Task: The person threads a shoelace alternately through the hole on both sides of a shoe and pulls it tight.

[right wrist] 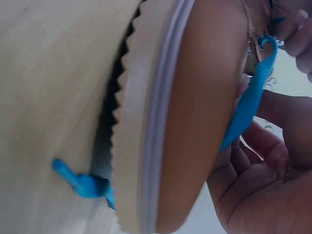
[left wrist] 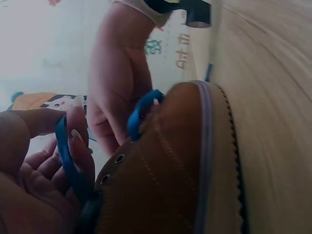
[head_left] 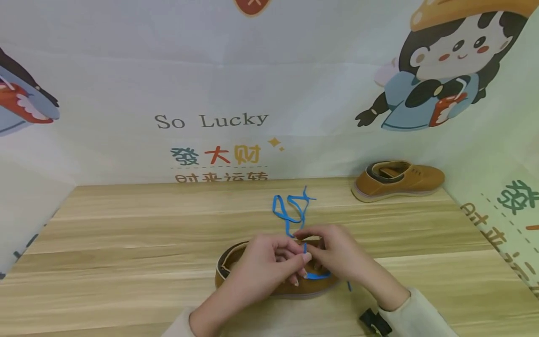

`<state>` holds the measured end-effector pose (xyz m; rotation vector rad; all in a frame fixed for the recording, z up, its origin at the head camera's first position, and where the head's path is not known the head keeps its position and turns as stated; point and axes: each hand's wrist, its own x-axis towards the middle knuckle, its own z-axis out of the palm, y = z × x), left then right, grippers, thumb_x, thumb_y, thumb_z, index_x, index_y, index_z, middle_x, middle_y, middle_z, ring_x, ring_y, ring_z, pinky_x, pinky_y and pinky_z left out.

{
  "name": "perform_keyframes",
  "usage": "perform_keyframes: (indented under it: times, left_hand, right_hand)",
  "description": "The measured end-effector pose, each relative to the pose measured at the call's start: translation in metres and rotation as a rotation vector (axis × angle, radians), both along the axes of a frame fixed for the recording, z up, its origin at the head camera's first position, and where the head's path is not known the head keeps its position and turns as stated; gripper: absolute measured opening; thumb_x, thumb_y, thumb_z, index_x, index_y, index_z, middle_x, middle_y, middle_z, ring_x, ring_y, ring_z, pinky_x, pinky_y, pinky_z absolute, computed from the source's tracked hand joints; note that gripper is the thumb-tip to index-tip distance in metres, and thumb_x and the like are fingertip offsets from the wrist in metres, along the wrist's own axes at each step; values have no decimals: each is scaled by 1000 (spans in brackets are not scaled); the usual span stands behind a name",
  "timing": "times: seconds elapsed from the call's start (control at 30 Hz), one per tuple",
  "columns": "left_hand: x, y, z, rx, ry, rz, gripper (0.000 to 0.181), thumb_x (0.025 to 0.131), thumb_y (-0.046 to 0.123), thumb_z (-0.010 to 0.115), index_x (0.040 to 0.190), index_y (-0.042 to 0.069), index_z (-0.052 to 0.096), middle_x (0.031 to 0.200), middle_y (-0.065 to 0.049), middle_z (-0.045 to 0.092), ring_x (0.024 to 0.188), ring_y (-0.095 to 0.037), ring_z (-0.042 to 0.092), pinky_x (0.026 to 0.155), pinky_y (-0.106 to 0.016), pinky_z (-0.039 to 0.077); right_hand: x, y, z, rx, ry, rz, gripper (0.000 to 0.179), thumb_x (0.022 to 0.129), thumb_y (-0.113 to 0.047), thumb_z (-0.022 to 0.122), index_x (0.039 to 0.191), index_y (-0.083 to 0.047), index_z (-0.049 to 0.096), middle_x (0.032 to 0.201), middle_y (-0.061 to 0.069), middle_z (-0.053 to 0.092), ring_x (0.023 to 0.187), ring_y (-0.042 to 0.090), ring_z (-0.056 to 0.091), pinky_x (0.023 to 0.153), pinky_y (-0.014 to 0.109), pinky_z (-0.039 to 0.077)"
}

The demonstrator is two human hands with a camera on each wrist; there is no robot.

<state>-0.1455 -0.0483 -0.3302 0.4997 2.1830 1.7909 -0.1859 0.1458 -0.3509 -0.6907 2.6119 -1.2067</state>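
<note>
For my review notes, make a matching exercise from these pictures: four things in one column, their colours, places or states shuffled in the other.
Things
1. Lace
2. Nearer shoe
3. Farther shoe
4. Left hand

Descriptions
A. Set apart at the right, no lace visible in it
B. Pinching the lace
C. Blue
D. Brown, with lace threaded through it

Pairs: 1-C, 2-D, 3-A, 4-B

The tabletop [head_left: 126, 252] gives passage left of the near shoe [head_left: 288, 292], blue lace [head_left: 290, 220] obstructing behind.
</note>
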Motion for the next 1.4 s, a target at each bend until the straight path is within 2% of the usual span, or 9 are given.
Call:
perform_keyframes:
  times: [0.1,0.27,0.47,0.77,1.0,1.3,1.4]
  left_hand:
    - [-2,3,-7,-58,15,15,20,95,14,70,93,-6,73,72,-12,73,56,-8,64,56,-24,57]
    - [-5,7,-16,-194,91,59,17,95,13,69,86,0,75,66,-3,72,53,-7,63,51,-20,53]
    - [-4,8,-21,-333,170,112,16,93,13,68,79,7,75,60,6,69,49,-2,61,46,-20,46]
    - [-13,9,-24,-335,139,160,16,93,11,65,79,7,70,57,4,66,45,-4,59,44,-23,47]
    - [-15,10,-26,-335,106,188,18,94,12,65,77,7,70,56,4,65,44,-4,59,42,-23,46]
    - [-17,12,-28,-324,63,233,18,93,11,62,77,7,69,57,3,65,44,-6,59,43,-24,47]
    - [-17,12,-29,-326,66,244,19,94,12,61,77,8,70,58,4,65,45,-6,59,42,-23,46]
  right_hand:
    - [-3,2,-2,-26,-48,14,25,98,-4,62,121,-2,70,81,6,73,51,8,59,49,24,51]
    - [-5,4,-5,-56,-74,11,22,100,-10,62,118,-3,72,63,4,67,51,9,59,48,24,52]
    - [-7,0,-10,-83,-93,-11,24,101,-16,61,117,-1,71,59,3,63,50,10,58,45,23,47]
    - [-12,0,-10,-105,-94,-11,21,102,-14,60,115,-2,71,59,5,61,48,11,56,43,23,46]
    - [-12,2,-11,-115,-96,-5,23,101,-13,60,118,-1,70,58,4,59,48,10,54,43,23,46]
    - [-13,4,-11,-116,-66,38,26,100,-11,62,124,-3,70,77,10,67,47,8,53,45,25,49]
    - [-14,6,-12,-118,-57,62,26,100,-11,62,124,-3,71,93,12,71,50,7,55,46,26,50]
